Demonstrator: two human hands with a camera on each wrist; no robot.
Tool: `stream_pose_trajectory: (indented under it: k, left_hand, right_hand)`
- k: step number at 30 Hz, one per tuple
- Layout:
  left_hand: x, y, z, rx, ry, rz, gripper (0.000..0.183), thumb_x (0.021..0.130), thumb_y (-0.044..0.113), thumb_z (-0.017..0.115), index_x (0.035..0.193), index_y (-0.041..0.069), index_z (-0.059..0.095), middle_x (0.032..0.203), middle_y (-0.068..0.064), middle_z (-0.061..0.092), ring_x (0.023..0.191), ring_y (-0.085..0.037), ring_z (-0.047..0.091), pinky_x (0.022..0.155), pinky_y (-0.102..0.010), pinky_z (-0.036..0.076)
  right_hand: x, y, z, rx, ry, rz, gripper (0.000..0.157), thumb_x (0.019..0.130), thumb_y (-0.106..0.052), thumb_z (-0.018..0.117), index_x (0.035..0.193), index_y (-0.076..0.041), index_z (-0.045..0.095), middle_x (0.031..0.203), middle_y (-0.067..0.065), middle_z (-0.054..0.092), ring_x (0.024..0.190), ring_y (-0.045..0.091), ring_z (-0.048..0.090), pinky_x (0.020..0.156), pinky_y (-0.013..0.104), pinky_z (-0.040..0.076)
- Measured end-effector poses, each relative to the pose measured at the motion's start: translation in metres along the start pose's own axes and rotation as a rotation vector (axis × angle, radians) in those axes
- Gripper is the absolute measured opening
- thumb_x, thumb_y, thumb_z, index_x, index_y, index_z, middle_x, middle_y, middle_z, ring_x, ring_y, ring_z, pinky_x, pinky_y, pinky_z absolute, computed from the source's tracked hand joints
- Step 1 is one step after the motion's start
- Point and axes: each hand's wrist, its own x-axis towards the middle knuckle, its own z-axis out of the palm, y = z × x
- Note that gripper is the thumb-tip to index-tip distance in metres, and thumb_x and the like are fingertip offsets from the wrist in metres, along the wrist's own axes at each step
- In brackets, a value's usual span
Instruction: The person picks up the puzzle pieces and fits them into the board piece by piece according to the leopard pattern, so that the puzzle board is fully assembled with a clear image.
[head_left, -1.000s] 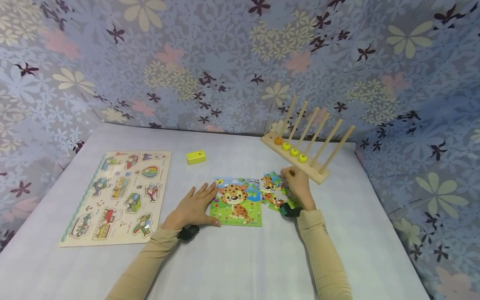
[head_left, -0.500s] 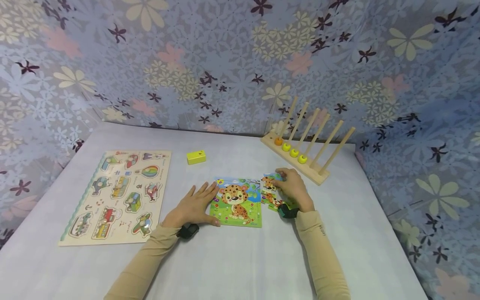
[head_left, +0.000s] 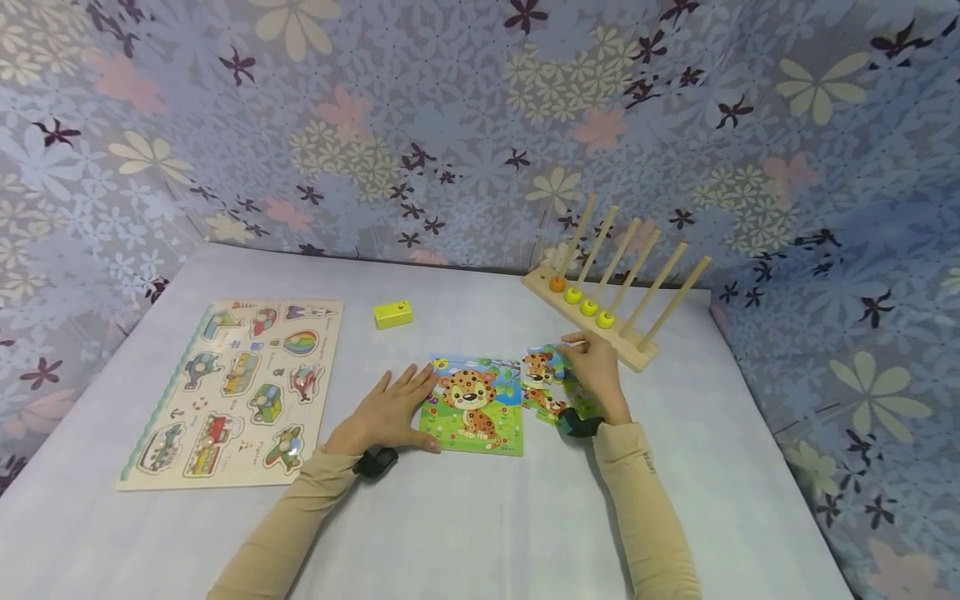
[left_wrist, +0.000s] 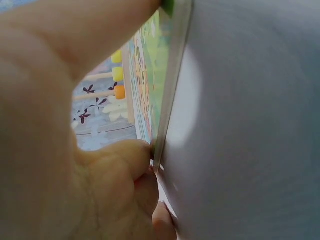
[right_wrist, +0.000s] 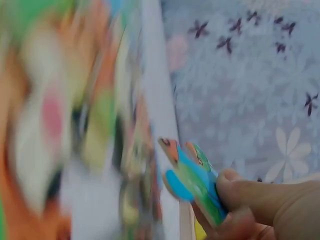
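A square picture board (head_left: pixel 472 421) with a cartoon leopard lies mid-table. My left hand (head_left: pixel 384 415) rests at its left side with fingers spread, fingertips by the upper left corner and thumb at the lower left; in the left wrist view, fingers and thumb lie along the board's edge (left_wrist: pixel 172 85). To the board's right are several leopard jigsaw pieces (head_left: pixel 538 375), partly under my right hand (head_left: pixel 597 373). Thumb and fingers of that hand pinch a blue, green and orange jigsaw piece (right_wrist: pixel 192 182), held up in the right wrist view.
A wooden peg rack (head_left: pixel 637 354) with one orange and several yellow beads stands behind my right hand. A yellow block (head_left: pixel 393 315) lies behind the board. On the left is a large vehicle puzzle board (head_left: pixel 318 400). A floral cloth (head_left: pixel 465 125) hangs along the table's back.
My right hand dipped left over the jigsaw pieces, then drew back right and up a little. The left hand and the leopard board have stayed in place.
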Motion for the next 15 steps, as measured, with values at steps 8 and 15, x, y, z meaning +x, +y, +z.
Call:
stream_pose_trajectory:
  k: [8, 15]
  left_hand:
    - [-0.001, 0.002, -0.001, -0.007, 0.003, -0.002, 0.110, 0.075, 0.061, 0.072, 0.155, 0.010, 0.019, 0.164, -0.008, 0.014, 0.152, -0.033, 0.008, 0.122, -0.058, 0.005]
    - [0.000, 0.003, -0.001, -0.003, 0.004, -0.001, 0.110, 0.074, 0.061, 0.073, 0.155, 0.009, 0.020, 0.164, -0.008, 0.014, 0.152, -0.033, 0.009, 0.122, -0.058, 0.005]
  right_hand:
    - [-0.014, -0.032, 0.025, 0.254, -0.261, 0.058, 0.028, 0.094, -0.020, 0.064, 0.114, -0.001, 0.061, 0.069, 0.003, 0.063, 0.053, 0.012, 0.055, 0.051, 0.024, 0.050]
    - [-0.020, -0.035, 0.050, 0.181, -0.257, -0.025, 0.020, 0.093, -0.019, 0.066, 0.106, -0.004, 0.066, 0.072, 0.006, 0.063, 0.053, 0.012, 0.057, 0.049, 0.023, 0.049]
